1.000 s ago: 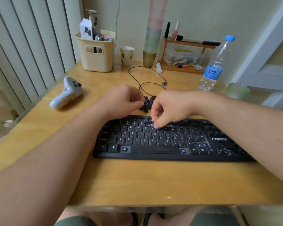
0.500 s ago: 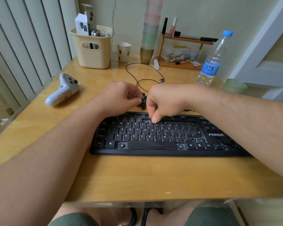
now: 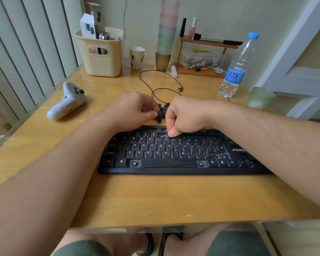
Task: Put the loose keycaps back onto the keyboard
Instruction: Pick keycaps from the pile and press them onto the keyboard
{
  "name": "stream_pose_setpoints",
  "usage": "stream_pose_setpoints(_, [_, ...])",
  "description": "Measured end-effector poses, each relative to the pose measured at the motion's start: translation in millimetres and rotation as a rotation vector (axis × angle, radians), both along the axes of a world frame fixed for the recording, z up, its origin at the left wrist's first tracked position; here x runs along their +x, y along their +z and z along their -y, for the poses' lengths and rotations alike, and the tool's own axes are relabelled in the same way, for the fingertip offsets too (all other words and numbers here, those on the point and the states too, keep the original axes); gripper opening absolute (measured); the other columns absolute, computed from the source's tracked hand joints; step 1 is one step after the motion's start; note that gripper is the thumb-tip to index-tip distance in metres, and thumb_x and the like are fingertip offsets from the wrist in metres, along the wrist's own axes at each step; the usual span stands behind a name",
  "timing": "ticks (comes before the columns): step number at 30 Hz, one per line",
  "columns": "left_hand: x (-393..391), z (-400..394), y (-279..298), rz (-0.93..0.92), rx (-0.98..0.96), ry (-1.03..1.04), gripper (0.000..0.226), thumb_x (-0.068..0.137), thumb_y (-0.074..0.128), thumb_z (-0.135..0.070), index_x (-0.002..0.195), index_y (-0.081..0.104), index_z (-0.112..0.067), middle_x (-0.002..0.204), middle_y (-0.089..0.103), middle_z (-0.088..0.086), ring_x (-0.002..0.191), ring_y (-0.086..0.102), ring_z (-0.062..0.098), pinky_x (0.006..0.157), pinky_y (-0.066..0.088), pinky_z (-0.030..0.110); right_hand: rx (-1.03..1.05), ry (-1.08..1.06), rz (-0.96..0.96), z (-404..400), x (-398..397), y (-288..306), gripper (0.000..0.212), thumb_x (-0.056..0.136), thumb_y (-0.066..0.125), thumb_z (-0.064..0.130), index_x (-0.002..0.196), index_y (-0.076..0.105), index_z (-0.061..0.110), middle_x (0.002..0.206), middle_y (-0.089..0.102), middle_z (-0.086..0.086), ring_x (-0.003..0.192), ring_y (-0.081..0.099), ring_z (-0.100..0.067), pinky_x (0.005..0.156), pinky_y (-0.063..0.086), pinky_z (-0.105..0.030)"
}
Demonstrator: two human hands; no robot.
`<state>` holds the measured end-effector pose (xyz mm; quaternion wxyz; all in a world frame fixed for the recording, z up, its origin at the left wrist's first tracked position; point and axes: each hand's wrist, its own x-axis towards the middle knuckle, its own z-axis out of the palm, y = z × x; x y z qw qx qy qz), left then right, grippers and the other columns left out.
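Black keyboard (image 3: 174, 154) sits mid-tabletop with several blue switch stems bare, and keycaps (image 3: 162, 112) piled just behind it. Left hand (image 3: 131, 111) pinches one cap from the pile; right hand (image 3: 185, 117), fingers curled, presses the top rows, its grip hidden.

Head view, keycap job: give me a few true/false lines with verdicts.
1. The keyboard has open slots with blue stems showing. True.
2. The pile of loose keycaps lies on the desk behind the keyboard. True.
3. The right hand rests flat on the space bar. False: its curled fingers press down at the number row.
4. The water bottle lies on its side. False: it stands upright.
5. The left hand reaches into the keycap pile. True.
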<state>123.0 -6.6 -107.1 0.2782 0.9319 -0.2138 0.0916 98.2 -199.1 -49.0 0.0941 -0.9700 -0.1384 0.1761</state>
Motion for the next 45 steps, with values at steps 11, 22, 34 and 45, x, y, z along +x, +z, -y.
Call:
stream_pose_setpoints(11, [-3, 1, 1, 0.013, 0.027, -0.003, 0.012, 0.093, 0.072, -0.031, 0.103, 0.076, -0.034, 0.080, 0.065, -0.023, 0.085, 0.063, 0.006, 0.079, 0.047, 0.021, -0.394, 0.120, 0.089, -33, -3, 6, 0.032, 0.094, 0.074, 0.033, 0.117, 0.072, 0.011, 0.107, 0.070, -0.003, 0.103, 0.066, -0.024, 0.085, 0.056, -0.035])
stream_pose_setpoints(22, [4, -6, 2, 0.006, 0.072, 0.133, 0.019, 0.098, 0.063, -0.028, 0.110, 0.077, -0.032, 0.092, 0.067, -0.016, 0.094, 0.058, 0.010, 0.077, 0.037, 0.020, 0.233, -0.152, 0.252, 16, 24, -17, 0.011, 0.090, 0.080, 0.025, 0.079, 0.076, 0.027, 0.083, 0.070, 0.011, 0.080, 0.062, -0.005, 0.062, 0.043, -0.023])
stream_pose_setpoints(34, [-1, 8, 3, -0.055, 0.208, 0.070, 0.034, 0.099, 0.057, -0.020, 0.123, 0.074, -0.037, 0.121, 0.074, -0.006, 0.106, 0.065, 0.019, 0.089, 0.049, 0.027, 0.041, -0.179, 0.405, -24, 31, -38, 0.011, 0.079, 0.078, 0.032, 0.080, 0.069, 0.024, 0.083, 0.068, 0.001, 0.074, 0.065, -0.023, 0.068, 0.061, -0.037])
stream_pose_setpoints(45, [-8, 15, 10, -0.017, -0.186, -0.009, 0.019, 0.093, 0.075, -0.036, 0.112, 0.074, -0.039, 0.092, 0.075, -0.020, 0.089, 0.067, -0.001, 0.087, 0.056, 0.029, 0.917, -0.365, 0.010, 32, 10, -13, 0.008, 0.091, 0.073, 0.006, 0.093, 0.076, 0.013, 0.079, 0.077, -0.005, 0.071, 0.073, -0.016, 0.070, 0.062, -0.033])
